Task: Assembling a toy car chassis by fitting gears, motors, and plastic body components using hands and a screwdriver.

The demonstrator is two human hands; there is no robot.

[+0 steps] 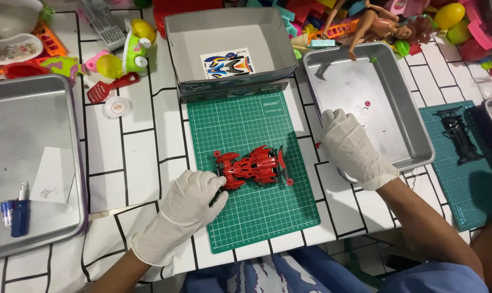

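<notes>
Now the left hand (pixel 189 203) fingers (pixel 216 182) touch the red toy car (pixel 252 166).

Glossy red plastic is seen on the toy race car (pixel 252 166), mid-frame, on a matt, rubbery green cutting mat (pixel 256 217). Both hands are covered by thin, wrinkly white gloves. Upper right, brushed dull metal is shown by the tray (pixel 397 125); top centre, matt grey cardboard by the box (pixel 229 32).

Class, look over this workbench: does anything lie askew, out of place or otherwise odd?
The red toy car lies slanted across the green cutting mat, not square to its grid. The left hand touches its end. A doll sprawls partly over the right metal tray's rim.
</notes>
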